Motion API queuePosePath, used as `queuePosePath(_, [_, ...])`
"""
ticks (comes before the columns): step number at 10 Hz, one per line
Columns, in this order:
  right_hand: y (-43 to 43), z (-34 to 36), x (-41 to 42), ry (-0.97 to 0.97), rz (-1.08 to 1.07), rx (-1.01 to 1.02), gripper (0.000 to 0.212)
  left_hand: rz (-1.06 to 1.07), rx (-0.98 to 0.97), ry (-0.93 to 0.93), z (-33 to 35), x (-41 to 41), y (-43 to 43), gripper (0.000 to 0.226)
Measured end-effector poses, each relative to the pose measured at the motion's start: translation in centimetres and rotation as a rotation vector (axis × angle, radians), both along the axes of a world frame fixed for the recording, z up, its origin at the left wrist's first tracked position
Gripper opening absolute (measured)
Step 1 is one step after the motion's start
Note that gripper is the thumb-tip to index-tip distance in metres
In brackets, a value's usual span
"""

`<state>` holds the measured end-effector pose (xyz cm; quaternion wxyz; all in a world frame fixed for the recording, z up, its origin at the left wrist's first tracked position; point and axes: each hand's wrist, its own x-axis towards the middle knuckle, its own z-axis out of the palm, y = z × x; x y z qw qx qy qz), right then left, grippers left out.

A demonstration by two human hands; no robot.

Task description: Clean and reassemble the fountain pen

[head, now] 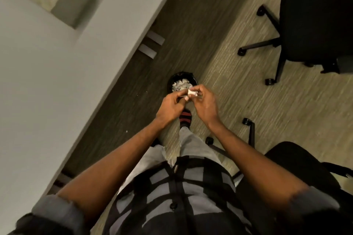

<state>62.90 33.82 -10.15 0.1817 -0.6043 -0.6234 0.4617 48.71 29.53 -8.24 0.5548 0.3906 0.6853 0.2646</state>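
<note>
Both hands meet over the floor, in front of the person's body. One left hand (pixel 171 106) is curled closed, its fingertips pinching a slim part that may be a piece of the fountain pen (too small and blurred to tell which piece). One right hand (pixel 203 104) is closed on a small white wad of tissue (pixel 192 92), pressed against the tip of what the left hand holds.

Just beyond the hands, one black bin (pixel 182 83) stands on the floor near the edge of the white surface (pixel 57 63), with several crumpled white tissues heaped in it. Nothing of the task lies on the visible part of that surface.

Two black office chairs are in view: one (pixel 313 19) well apart at the far right, one (pixel 298 166) just beside the person's right arm. One foot in a striped sock (pixel 185 118) shows below the hands.
</note>
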Motion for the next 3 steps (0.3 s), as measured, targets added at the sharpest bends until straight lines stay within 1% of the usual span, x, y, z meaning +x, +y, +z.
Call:
queuePosePath(1, [2.4, -2.9, -0.3, -0.036, 0.027, 0.009, 0.022, -0.051, 0.009, 0.09, -2.1, 1.1, 2.0, 0.054])
queuePosePath(2, [4.9, -7.6, -0.6, -0.068, 0.054, 0.004, 0.033, -0.253, -0.031, 0.219, -6.3, 1.2, 4.0, 0.075])
queuePosePath(3, [6.0, -11.5, -0.3, -0.106, 0.088, -0.026, 0.051, -0.406, -0.126, 0.306, -8.9, 0.4, 5.1, 0.085])
